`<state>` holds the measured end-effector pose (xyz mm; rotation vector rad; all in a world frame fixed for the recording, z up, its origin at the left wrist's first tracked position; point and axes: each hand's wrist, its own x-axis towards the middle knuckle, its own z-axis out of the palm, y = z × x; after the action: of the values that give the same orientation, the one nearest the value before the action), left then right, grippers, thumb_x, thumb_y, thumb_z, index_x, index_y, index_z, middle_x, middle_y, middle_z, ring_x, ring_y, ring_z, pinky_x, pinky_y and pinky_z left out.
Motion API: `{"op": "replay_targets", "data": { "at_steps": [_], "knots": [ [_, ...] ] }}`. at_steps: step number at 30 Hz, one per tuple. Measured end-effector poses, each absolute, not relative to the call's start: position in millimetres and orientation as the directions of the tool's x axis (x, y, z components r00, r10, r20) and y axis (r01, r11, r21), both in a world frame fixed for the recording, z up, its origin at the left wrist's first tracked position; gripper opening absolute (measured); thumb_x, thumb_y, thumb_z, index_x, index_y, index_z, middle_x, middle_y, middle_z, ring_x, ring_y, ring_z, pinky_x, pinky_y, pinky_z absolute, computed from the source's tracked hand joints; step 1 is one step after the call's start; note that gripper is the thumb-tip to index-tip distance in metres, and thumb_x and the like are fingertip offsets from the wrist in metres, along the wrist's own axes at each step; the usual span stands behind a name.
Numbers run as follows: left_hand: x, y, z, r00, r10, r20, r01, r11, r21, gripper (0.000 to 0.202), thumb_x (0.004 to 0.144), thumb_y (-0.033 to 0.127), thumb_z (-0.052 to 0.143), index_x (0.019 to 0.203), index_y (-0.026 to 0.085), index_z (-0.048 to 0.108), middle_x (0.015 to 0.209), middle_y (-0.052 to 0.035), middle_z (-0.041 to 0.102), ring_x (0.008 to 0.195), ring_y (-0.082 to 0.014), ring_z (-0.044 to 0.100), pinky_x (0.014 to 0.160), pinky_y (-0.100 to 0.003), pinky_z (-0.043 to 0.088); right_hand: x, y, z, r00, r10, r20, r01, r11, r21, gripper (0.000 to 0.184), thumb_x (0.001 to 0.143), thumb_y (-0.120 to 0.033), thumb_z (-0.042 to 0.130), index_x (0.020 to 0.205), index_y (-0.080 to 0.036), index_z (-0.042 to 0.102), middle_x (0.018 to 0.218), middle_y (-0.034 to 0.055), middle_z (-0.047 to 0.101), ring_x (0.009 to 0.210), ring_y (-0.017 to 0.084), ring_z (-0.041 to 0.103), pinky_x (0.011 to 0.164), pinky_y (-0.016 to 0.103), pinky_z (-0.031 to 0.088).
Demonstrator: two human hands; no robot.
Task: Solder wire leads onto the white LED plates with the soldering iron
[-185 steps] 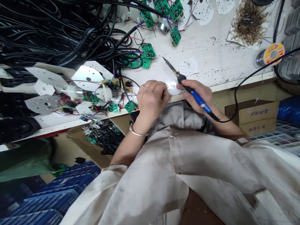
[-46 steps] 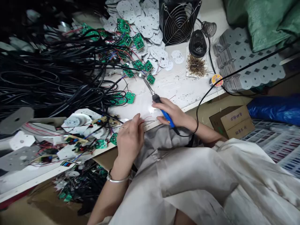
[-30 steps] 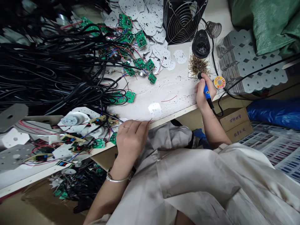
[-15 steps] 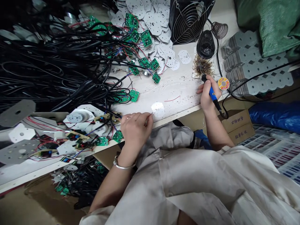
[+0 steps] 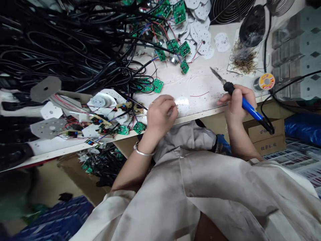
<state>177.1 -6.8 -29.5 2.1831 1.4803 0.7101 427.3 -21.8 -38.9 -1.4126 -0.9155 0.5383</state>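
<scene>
My right hand (image 5: 237,107) grips a soldering iron (image 5: 252,109) by its blue handle; the metal tip points up and left over the bench. My left hand (image 5: 160,115) is closed at the bench edge, thumb and fingers pinched together. What it pinches is too small and too hidden to make out. Just right of those fingertips lies a small white perforated plate (image 5: 182,104), washed out by glare. A short red wire (image 5: 200,95) rests on the bench between the two hands. Behind the right hand sits a solder spool (image 5: 266,82).
Black cables (image 5: 82,53) are heaped at the left, with green circuit boards (image 5: 184,66) among their ends. Motors on white plates (image 5: 101,100) crowd the near left. A pad of brown solder scraps (image 5: 243,60), a black fan (image 5: 232,10) and stacked metal plates (image 5: 291,57) occupy the right.
My right hand has swung the soldering iron from the scrap pad leftward over the bench. My left hand stays pinched beside the white plate. The whole view has shifted.
</scene>
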Motion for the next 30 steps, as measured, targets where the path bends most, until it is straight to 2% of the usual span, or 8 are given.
{"op": "replay_targets", "data": {
  "at_steps": [2,4,7,9,13,18,26,30],
  "knots": [
    [177.1,-3.6,-33.4,0.349,0.922,0.166,0.725,-0.378,0.575,0.013,0.089,0.018,0.056,0.083,0.019,0.067,0.109,-0.0085,0.076,0.103,-0.0213,0.069,0.089,-0.036,0.052,410.8,-32.7,-36.3,0.509,0.850,0.136,0.128,0.082,-0.988,0.039,0.089,-0.063,0.063,0.090,-0.024,0.061,0.052,-0.0099,0.054,0.038,0.011,0.057,0.039,0.026,0.049],
    [175.4,-2.2,-36.1,0.382,0.914,0.137,0.750,-0.393,0.532,0.014,0.089,0.016,0.054,0.083,0.020,0.067,0.106,-0.0074,0.077,0.102,-0.0221,0.069,0.090,-0.038,0.052,398.0,-40.8,-36.7,0.455,0.888,0.065,0.076,0.034,-0.997,0.043,0.088,-0.067,0.061,0.083,-0.024,0.059,0.048,-0.0108,0.050,0.033,0.009,0.050,0.035,0.023,0.042],
    [171.5,-1.9,-38.0,0.425,0.898,0.116,0.765,-0.425,0.484,0.017,0.091,0.017,0.053,0.083,0.021,0.067,0.106,-0.0061,0.078,0.105,-0.0233,0.069,0.090,-0.040,0.050,387.5,-47.2,-39.7,0.407,0.913,-0.003,0.037,-0.020,-0.999,0.047,0.084,-0.071,0.061,0.076,-0.025,0.056,0.055,-0.0087,0.058,0.032,0.007,0.049,0.031,0.022,0.035],
    [169.2,-2.0,-38.6,0.441,0.889,0.122,0.764,-0.443,0.468,0.017,0.091,0.019,0.053,0.082,0.021,0.067,0.108,-0.0056,0.078,0.107,-0.0240,0.068,0.090,-0.040,0.049,385.1,-48.4,-40.7,0.373,0.927,-0.022,0.047,-0.043,-0.998,0.048,0.084,-0.071,0.061,0.074,-0.025,0.056,0.060,-0.0074,0.063,0.033,0.007,0.050,0.031,0.022,0.035],
    [167.1,-2.1,-39.6,0.458,0.880,0.123,0.756,-0.459,0.466,0.018,0.091,0.020,0.052,0.085,0.021,0.068,0.109,-0.0062,0.078,0.108,-0.0246,0.067,0.090,-0.041,0.048,385.2,-47.3,-39.0,0.308,0.950,-0.052,0.072,-0.078,-0.994,0.047,0.086,-0.072,0.059,0.075,-0.026,0.058,0.054,-0.0082,0.059,0.033,0.007,0.047,0.031,0.022,0.033],
    [168.2,-1.8,-40.4,0.466,0.875,0.135,0.764,-0.474,0.437,0.018,0.092,0.020,0.050,0.086,0.021,0.067,0.109,-0.0043,0.078,0.106,-0.0238,0.067,0.086,-0.038,0.047,386.5,-46.4,-37.4,0.271,0.960,-0.076,0.062,-0.096,-0.993,0.047,0.086,-0.071,0.061,0.074,-0.026,0.060,0.061,-0.0064,0.065,0.035,0.006,0.047,0.032,0.023,0.032],
    [169.5,-1.7,-40.4,0.458,0.878,0.140,0.761,-0.469,0.448,0.020,0.093,0.018,0.048,0.083,0.021,0.065,0.106,-0.0048,0.078,0.104,-0.0226,0.068,0.084,-0.036,0.050,385.8,-46.6,-38.4,0.247,0.965,-0.082,0.072,-0.102,-0.992,0.044,0.087,-0.068,0.062,0.076,-0.026,0.063,0.051,-0.0086,0.055,0.034,0.007,0.046,0.033,0.023,0.033],
    [169.5,-1.9,-41.8,0.465,0.867,0.179,0.763,-0.495,0.416,0.021,0.093,0.017,0.047,0.085,0.021,0.066,0.105,-0.0045,0.078,0.101,-0.0224,0.068,0.083,-0.036,0.051,386.9,-47.0,-37.4,0.210,0.974,-0.079,0.079,-0.098,-0.992,0.039,0.090,-0.063,0.062,0.080,-0.025,0.065,0.050,-0.0090,0.054,0.035,0.008,0.048,0.035,0.023,0.036]
  ]
}}
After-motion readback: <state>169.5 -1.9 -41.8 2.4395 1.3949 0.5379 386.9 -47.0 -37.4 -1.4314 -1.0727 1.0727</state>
